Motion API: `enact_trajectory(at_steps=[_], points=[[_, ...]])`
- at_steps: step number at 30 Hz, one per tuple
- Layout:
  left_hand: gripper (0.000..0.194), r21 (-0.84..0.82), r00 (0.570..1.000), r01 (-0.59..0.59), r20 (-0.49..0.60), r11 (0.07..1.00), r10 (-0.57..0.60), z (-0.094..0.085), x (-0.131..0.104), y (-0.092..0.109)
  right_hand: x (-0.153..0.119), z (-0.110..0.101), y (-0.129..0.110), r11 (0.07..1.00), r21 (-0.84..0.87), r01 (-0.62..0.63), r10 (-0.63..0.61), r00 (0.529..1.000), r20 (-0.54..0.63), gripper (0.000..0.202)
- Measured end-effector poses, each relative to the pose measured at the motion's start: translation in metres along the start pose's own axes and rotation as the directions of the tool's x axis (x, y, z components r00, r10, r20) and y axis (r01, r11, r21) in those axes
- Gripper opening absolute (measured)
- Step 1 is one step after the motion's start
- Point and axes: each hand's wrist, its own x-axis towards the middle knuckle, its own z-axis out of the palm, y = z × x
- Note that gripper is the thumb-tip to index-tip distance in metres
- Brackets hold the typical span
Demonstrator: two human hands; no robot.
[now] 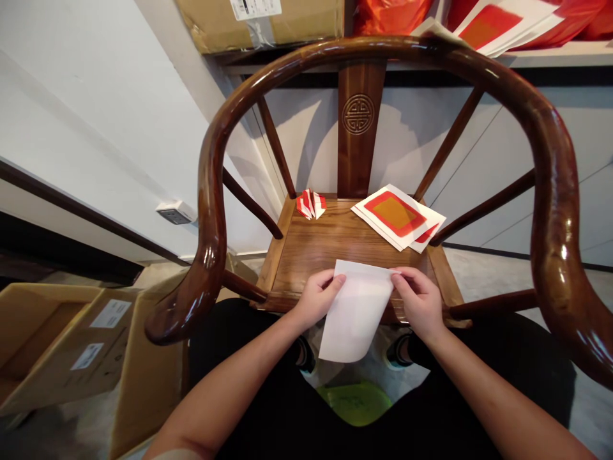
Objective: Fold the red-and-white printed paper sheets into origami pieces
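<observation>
A white sheet of paper [357,313] hangs between my two hands over the front edge of the chair seat [320,249]. My left hand [320,295] pinches its left edge near the top, thumb on the front. At the top right corner, my right hand [421,299] grips the paper between thumb and fingers. Farther back on the seat, to the right, lies a small stack of white sheets [397,216] printed with red and gold rectangles. A folded red-and-white paper piece [311,204] sits at the seat's back left.
The wooden chair's curved armrest [211,211] rings the seat. An open cardboard box [100,338] stands on the floor at left. Behind, a shelf holds a taped carton [268,25] and more printed sheets [502,25]. A green object [357,402] lies below, between the legs.
</observation>
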Motion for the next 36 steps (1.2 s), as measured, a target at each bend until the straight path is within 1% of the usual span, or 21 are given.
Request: enact_trajectory(at_steps=[11, 13, 17, 19, 21, 23, 27, 29, 33, 36], points=[[0.043, 0.03, 1.0, -0.016, 0.002, 0.999, 0.016, -0.001, 0.0, -0.002, 0.001, -0.001, 0.004, 1.0, 0.015, -0.001, 0.001, 1.0, 0.002, 0.019], [0.043, 0.035, 1.0, -0.011, 0.001, 0.999, 0.011, -0.001, 0.001, -0.001, 0.001, 0.0, 0.004, 0.999, 0.033, -0.022, 0.021, 0.999, 0.03, 0.021], [0.042, 0.052, 0.999, -0.023, -0.033, 0.998, 0.024, 0.0, 0.002, 0.001, 0.002, 0.004, 0.005, 0.991, 0.089, -0.098, 0.082, 0.982, 0.169, 0.022], [0.041, 0.053, 0.999, -0.024, -0.033, 0.998, 0.025, 0.001, 0.002, 0.001, 0.001, 0.006, 0.006, 0.989, 0.064, -0.134, 0.122, 0.978, 0.171, 0.023], [0.042, 0.047, 1.0, -0.012, -0.017, 0.999, 0.013, 0.002, 0.002, 0.001, 0.001, 0.007, 0.009, 0.986, 0.029, -0.162, 0.157, 0.978, 0.134, 0.028], [0.042, 0.04, 1.0, 0.001, -0.007, 0.999, -0.001, 0.002, 0.003, -0.001, 0.002, 0.008, 0.013, 0.982, 0.03, -0.184, 0.179, 0.976, 0.123, 0.03], [0.043, 0.033, 0.999, 0.008, -0.043, 0.999, -0.006, 0.002, 0.004, -0.003, 0.006, 0.01, 0.019, 0.96, 0.153, -0.237, 0.201, 0.956, 0.215, 0.028], [0.042, 0.024, 0.998, 0.016, -0.064, 1.0, -0.014, 0.001, 0.005, -0.003, 0.008, 0.012, 0.02, 0.951, 0.16, -0.266, 0.221, 0.941, 0.255, 0.029], [0.041, -0.013, 0.997, 0.039, -0.059, 0.999, -0.04, 0.001, 0.005, -0.001, 0.008, 0.012, 0.022, 0.956, 0.088, -0.282, 0.254, 0.937, 0.238, 0.031], [0.042, -0.038, 0.997, 0.047, -0.053, 0.998, -0.049, 0.001, 0.005, 0.0, 0.006, 0.012, 0.025, 0.947, 0.121, -0.298, 0.261, 0.932, 0.252, 0.03]])
